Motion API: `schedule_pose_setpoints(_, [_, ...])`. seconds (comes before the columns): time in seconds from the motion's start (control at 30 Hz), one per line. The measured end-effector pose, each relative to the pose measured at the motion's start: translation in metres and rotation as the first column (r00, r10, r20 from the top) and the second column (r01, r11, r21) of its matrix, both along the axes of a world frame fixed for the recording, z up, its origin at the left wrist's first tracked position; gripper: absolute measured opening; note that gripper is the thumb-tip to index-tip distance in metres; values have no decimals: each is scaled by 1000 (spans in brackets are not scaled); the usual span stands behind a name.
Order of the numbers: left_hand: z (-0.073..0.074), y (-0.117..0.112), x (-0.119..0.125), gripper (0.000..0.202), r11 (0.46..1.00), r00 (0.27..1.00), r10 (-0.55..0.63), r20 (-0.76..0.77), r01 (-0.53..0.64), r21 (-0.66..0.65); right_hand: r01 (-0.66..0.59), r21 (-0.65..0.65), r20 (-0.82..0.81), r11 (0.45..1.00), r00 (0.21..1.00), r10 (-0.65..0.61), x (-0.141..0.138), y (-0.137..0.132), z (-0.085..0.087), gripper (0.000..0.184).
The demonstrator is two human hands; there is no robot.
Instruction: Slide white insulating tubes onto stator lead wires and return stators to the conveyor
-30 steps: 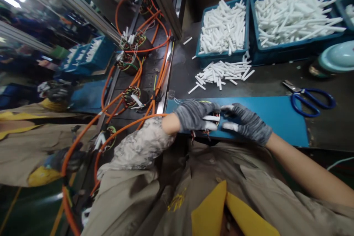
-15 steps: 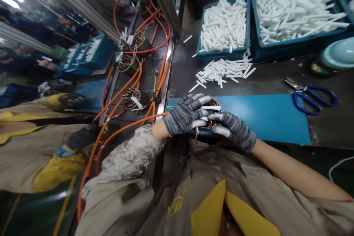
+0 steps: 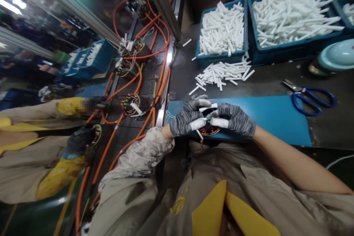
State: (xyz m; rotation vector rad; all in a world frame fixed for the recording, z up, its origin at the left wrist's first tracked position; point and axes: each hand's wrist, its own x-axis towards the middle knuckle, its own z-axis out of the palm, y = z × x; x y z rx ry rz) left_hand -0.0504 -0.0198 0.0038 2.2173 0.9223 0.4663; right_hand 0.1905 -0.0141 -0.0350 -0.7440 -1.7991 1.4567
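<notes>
Both my hands wear grey knit gloves with white fingertips. Between them is a round wire-wound motor stator point(image 3: 210, 131), partly covered by my fingers. A short green wire point(image 3: 208, 118) spans the gap above it; my left hand point(image 3: 184, 118) pinches its left end. At the other end, my right hand point(image 3: 235, 120) pinches it between thumb and finger. One white sleeve point(image 3: 208, 107) lies across the stator's far side, close to the fingertips. A second white tube point(image 3: 199, 134) sticks out at the near left, with a reddish lead end below it.
Loose white sleeves point(image 3: 221, 73) lie before two blue bins point(image 3: 222, 57) full of them. Blue-handled scissors point(image 3: 309, 97) rest on the right of the blue mat point(image 3: 271, 118). Orange hoses point(image 3: 163, 77) and other stators point(image 3: 129, 103) fill the left line, where a co-worker's gloved hands work.
My fingers have shifted on the stator, and a green wire now shows between my fingertips. The co-worker's upper hand has moved right toward the line.
</notes>
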Motion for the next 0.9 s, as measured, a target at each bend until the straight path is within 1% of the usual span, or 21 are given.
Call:
schedule_pose_setpoints(0.03, [-4, -2, 1, 49, 999, 999, 40, 22, -40, -15, 15, 11, -20, 1000, 1000, -14, -2, -1, -1, 23])
schedule_pose_setpoints(0.07, [-9, -4, 2, 49, 998, 998, 60, 28, -60, -4, 24, 23, -40, 999, 999, -23, -3, -2, -2, 22])
schedule_pose_setpoints(0.13, [-16, -6, 1, 44, 994, 998, 62, 6, -62, 87, 46, 36, -53, 998, 998, -44, -5, -4, -5, 22])
schedule_pose_setpoints(0.2, [-22, -6, 0, 38, 981, 998, 47, -45, -38, 191, 85, 31, -6, 996, 996, -85, -6, -5, -7, 22])
schedule_pose_setpoints(0.27, [-25, -3, -1, 39, 970, 995, 57, -86, -35, 239, 114, 48, 84, 992, 989, -118, -6, -6, -8, 24])
schedule_pose_setpoints(0.33, [-25, 0, -1, 44, 975, 992, 47, -120, -20, 219, 105, 104, 172, 989, 977, -122, -7, -5, -6, 25])
schedule_pose_setpoints(0.43, [-19, 5, -2, 51, 985, 976, -23, -218, 59, 164, 42, 228, 334, 973, 935, -119, -8, -5, 1, 28])
schedule_pose_setpoints(0.5, [-13, 8, -1, 54, 978, 951, -58, -302, 115, 175, -3, 282, 444, 959, 887, -128, -7, -8, 3, 32])
schedule_pose_setpoints(0.53, [-10, 9, 1, 55, 972, 940, -59, -336, 131, 195, -4, 300, 472, 954, 870, -144, -6, -10, 3, 34])
schedule_pose_setpoints(0.57, [-8, 9, 4, 55, 966, 931, -51, -363, 138, 218, 11, 313, 463, 950, 871, -163, -4, -13, 1, 34])
schedule_pose_setpoints(0.63, [-4, 7, 16, 53, 955, 916, -19, -402, 135, 263, 101, 303, 338, 948, 918, -206, 2, -16, -6, 28])
schedule_pose_setpoints(0.7, [-3, 6, 34, 51, 948, 909, 9, -417, 124, 292, 193, 226, 154, 955, 961, -230, 11, -16, -14, 22])
schedule_pose_setpoints(0.77, [-4, 8, 52, 49, 945, 917, 14, -399, 118, 304, 215, 119, 22, 969, 975, -219, 22, -15, -20, 20])
schedule_pose_setpoints(0.8, [-4, 10, 58, 46, 945, 924, 11, -382, 115, 306, 212, 74, -13, 974, 977, -212, 27, -14, -22, 19])
schedule_pose_setpoints(0.87, [-2, 15, 59, 45, 947, 944, 5, -329, 102, 306, 202, 25, -37, 979, 979, -201, 36, -16, -23, 18])
schedule_pose_setpoints(0.9, [-1, 17, 52, 49, 951, 957, -8, -289, 96, 294, 200, 22, -28, 980, 979, -200, 40, -19, -24, 16])
